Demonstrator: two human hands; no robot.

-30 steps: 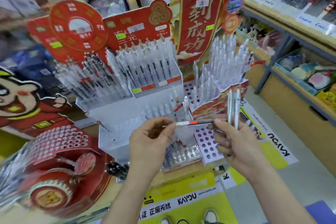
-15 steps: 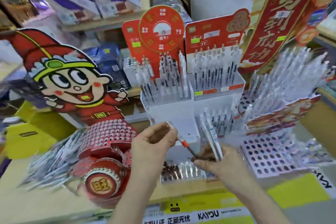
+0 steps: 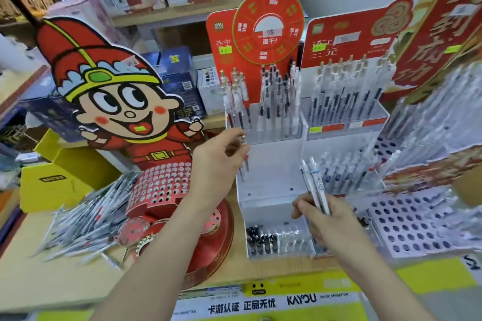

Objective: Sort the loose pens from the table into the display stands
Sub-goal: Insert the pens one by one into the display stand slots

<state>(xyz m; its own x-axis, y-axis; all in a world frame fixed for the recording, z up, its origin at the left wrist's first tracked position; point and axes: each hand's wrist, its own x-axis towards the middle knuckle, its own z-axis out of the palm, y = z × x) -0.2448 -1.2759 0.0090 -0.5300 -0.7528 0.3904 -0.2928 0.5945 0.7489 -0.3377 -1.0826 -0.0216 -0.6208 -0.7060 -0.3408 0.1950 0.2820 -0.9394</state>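
L grip (image 3: 221,161) pinches pen (image 3: 244,164) near-upright, tip down, just under stand's top-left bin (image 3: 263,134); R grip (image 3: 328,216), further off, clasps spare pens (image 3: 315,187).

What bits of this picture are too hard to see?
Head view only.
Single pen in the left hand: partly hidden by its fingers.
Loose pens pile: blurred, uncountable.
Pen bunch in the right hand: lower ends hidden by the hand.
Right-side stand: blurred, cut by the edge.
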